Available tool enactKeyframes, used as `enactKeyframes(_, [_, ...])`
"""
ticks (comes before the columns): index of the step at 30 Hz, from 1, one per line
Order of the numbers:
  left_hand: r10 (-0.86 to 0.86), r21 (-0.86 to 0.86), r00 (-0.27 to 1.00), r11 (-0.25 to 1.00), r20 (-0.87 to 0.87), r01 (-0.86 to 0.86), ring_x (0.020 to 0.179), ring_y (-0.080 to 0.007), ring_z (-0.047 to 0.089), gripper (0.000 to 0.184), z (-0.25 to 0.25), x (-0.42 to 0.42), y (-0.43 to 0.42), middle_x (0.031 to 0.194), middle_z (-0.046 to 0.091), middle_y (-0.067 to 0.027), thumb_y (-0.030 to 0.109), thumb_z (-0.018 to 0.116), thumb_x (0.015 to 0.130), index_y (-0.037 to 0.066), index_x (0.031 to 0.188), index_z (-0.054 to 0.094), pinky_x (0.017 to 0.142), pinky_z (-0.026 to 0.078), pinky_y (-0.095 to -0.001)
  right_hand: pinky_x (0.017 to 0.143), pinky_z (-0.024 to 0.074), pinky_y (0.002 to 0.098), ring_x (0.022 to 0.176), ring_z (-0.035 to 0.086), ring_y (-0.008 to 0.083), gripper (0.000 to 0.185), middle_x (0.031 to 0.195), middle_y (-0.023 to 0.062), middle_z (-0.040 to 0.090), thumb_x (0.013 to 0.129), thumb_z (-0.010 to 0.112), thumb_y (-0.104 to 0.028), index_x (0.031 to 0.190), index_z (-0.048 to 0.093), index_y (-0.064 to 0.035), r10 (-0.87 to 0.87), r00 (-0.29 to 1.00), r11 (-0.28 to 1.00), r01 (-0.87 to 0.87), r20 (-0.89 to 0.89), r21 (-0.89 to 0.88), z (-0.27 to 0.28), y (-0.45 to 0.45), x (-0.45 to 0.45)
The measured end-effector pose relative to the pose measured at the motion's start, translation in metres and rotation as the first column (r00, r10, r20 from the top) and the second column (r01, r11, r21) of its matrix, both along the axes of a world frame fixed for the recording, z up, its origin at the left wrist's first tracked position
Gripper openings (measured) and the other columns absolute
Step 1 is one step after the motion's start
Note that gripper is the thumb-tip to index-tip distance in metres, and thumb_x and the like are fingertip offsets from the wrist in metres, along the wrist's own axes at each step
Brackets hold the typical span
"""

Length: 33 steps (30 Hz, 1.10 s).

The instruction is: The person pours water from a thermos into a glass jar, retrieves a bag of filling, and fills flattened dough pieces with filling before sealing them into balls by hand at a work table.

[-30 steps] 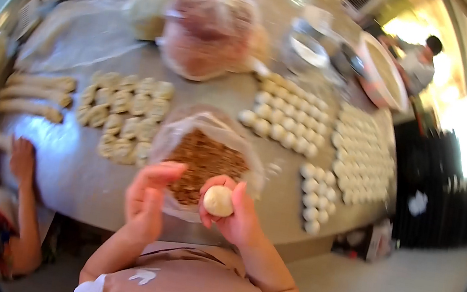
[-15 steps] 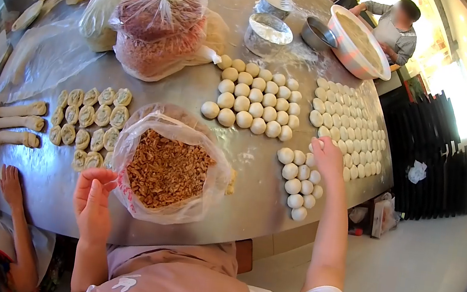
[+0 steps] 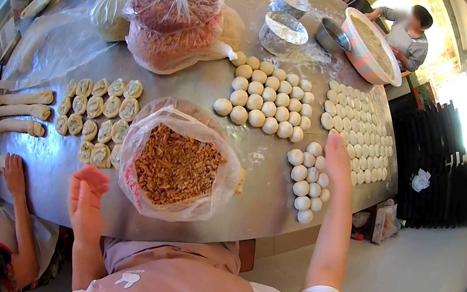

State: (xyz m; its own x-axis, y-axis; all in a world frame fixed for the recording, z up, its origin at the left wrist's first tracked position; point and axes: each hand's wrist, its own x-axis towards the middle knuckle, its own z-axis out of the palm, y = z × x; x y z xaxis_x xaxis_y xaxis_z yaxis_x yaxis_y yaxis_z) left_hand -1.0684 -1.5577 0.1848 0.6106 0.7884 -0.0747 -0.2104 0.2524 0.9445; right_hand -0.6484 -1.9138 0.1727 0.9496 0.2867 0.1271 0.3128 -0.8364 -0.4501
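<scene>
My right hand (image 3: 338, 161) is over the right edge of a small group of white dough balls (image 3: 301, 188). Its fingers look stretched out, seen edge-on, with no object visible in them. My left hand (image 3: 87, 200) is raised near the table's front edge, palm up, fingers apart and slightly bent, holding nothing. Between my hands stands an open clear plastic bag (image 3: 219, 195) of brown crumbly filling (image 3: 177, 165). Left of the bag lie rows of coiled dough pieces (image 3: 94, 107). More dough balls (image 3: 268, 109) sit behind the small group, and flatter ones (image 3: 354, 133) line the right side.
At the left, another person's hand (image 3: 15, 175) rests on a dough roll, near several dough strips (image 3: 20, 111). Filled plastic bags (image 3: 173, 24), a flour tin (image 3: 283, 33), a metal pan (image 3: 332, 35) and a large basin (image 3: 386, 76) stand farther back. A person (image 3: 408, 39) is behind the basin.
My right hand has come away from the top of the small dough-ball group, its fingers straightening from a bent pose. My left hand has lowered slightly, its fingers opening. The view has shifted a little.
</scene>
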Motion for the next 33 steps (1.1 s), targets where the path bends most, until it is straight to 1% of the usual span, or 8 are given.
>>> enactKeyframes(6, [0.531,0.252,0.769,0.847,-0.356,-0.468,0.106,-0.0129,0.054,0.034,-0.037,-0.029,0.064,0.113,0.058,-0.0038,0.026,0.051,0.098,0.005,0.124,0.051,0.087,0.042,-0.0276,0.090,0.0465,0.0327,0.100,0.062,0.0187,0.043,0.107,0.0129,0.066,0.101,0.042,-0.036,0.123,0.056,-0.0018,-0.015,0.976,0.926,0.096,-0.218,0.364,0.053,0.006,-0.059])
enactKeyframes(9, [0.607,0.446,0.644,0.789,-0.465,-0.422,0.118,-0.0234,0.049,0.046,-0.071,-0.049,0.093,0.126,0.052,-0.0142,0.025,0.059,0.093,-0.001,0.129,0.047,0.102,0.037,-0.0341,0.078,0.0455,0.0221,0.086,0.056,0.0094,0.020,0.091,0.0013,0.062,0.098,0.053,-0.014,0.112,0.059,-0.0011,0.242,0.955,0.935,-0.182,-0.170,0.305,0.071,0.065,-0.118])
enactKeyframes(14, [0.672,0.710,0.317,0.704,-0.669,0.006,0.112,-0.0339,0.049,0.050,-0.086,-0.046,0.105,0.123,0.053,-0.0190,0.032,0.063,0.088,0.000,0.125,0.053,0.098,0.039,-0.0420,0.072,0.0497,0.0281,0.076,0.061,0.0176,0.022,0.081,0.0087,0.062,0.082,0.066,-0.008,0.102,0.061,-0.0004,0.712,0.676,0.701,-0.667,-0.191,0.252,0.084,0.150,-0.195])
enactKeyframes(18, [0.593,0.689,0.411,0.712,-0.693,0.135,0.115,-0.0352,0.046,0.044,-0.076,-0.015,0.091,0.123,0.053,-0.0159,0.035,0.062,0.087,0.004,0.119,0.057,0.098,0.036,-0.0468,0.080,0.0507,0.0365,0.091,0.062,0.0293,0.031,0.100,0.0154,0.062,0.081,0.069,-0.014,0.108,0.060,-0.0011,0.850,0.494,0.523,-0.831,-0.182,0.190,0.074,0.202,-0.221])
enactKeyframes(21, [0.566,0.692,0.458,0.701,-0.685,0.170,0.109,-0.0347,0.050,0.036,-0.077,0.003,0.088,0.113,0.056,-0.0147,0.029,0.068,0.084,0.004,0.107,0.056,0.091,0.040,-0.0460,0.093,0.0459,0.0425,0.108,0.055,0.0364,0.044,0.119,0.0215,0.055,0.084,0.067,-0.024,0.116,0.056,0.0032,0.824,0.559,0.563,-0.826,-0.096,0.026,0.034,0.230,-0.219])
enactKeyframes(24, [0.322,0.483,0.673,0.873,-0.666,0.061,0.094,-0.0341,0.057,0.032,-0.069,0.003,0.095,0.099,0.061,-0.0153,0.020,0.072,0.079,0.003,0.099,0.053,0.081,0.046,-0.0416,0.101,0.0401,0.0438,0.117,0.049,0.0397,0.054,0.125,0.0252,0.051,0.084,0.066,-0.032,0.121,0.053,0.0054,0.793,0.609,0.602,-0.788,-0.019,-0.132,0.008,0.242,-0.226])
enactKeyframes(28, [0.426,0.490,0.677,0.865,-0.600,-0.110,0.084,-0.0258,0.060,0.033,-0.065,-0.001,0.083,0.088,0.061,-0.0131,0.016,0.075,0.077,0.003,0.096,0.051,0.074,0.048,-0.0355,0.105,0.0365,0.0442,0.122,0.044,0.0376,0.064,0.127,0.0222,0.051,0.079,0.069,-0.041,0.122,0.054,0.0039,0.774,0.602,0.578,-0.798,-0.196,-0.170,0.014,0.229,-0.228])
enactKeyframes(33, [0.140,-0.353,0.990,0.928,0.027,-0.122,0.084,-0.0117,0.058,0.034,-0.024,-0.014,0.067,0.100,0.061,-0.0053,0.011,0.055,0.092,0.001,0.124,0.053,0.072,0.048,-0.0259,0.098,0.0423,0.0430,0.116,0.048,0.0345,0.062,0.124,0.0178,0.054,0.077,0.072,-0.038,0.123,0.055,-0.0003,0.717,0.663,0.598,-0.744,-0.215,-0.299,0.029,0.216,-0.217])
